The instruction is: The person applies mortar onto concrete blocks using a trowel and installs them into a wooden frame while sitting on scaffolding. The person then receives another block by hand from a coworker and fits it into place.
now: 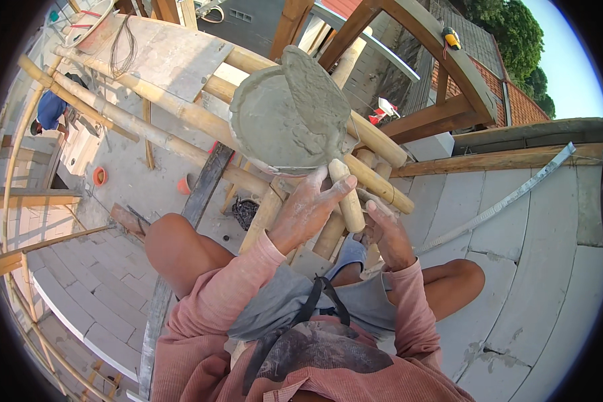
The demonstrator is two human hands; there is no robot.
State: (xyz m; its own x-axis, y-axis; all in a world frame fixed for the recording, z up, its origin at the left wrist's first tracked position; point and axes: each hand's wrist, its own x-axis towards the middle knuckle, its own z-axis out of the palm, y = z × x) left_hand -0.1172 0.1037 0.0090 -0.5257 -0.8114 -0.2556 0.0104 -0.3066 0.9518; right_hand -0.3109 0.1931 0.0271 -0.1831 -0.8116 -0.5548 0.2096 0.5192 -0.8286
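A trowel (348,197) with a pale wooden handle points up and away from me, its blade thickly coated in wet grey mortar (316,100). Beneath the blade stands a round bucket (237,137) full of the same mortar. My left hand (307,206), dusty with mortar, grips the upper part of the handle, thumb laid across it. Just right of the handle's lower end is my right hand (390,233), fingers apart and holding nothing; whether it brushes the handle I cannot tell.
Bamboo poles (181,110) and a board (161,50) form scaffolding ahead. Grey block surface (509,281) lies at right, with a metal strip (496,208) on it. A yellow-black tool (451,38) sits on a curved wooden frame (442,50). Far below left, another person (50,110) bends over.
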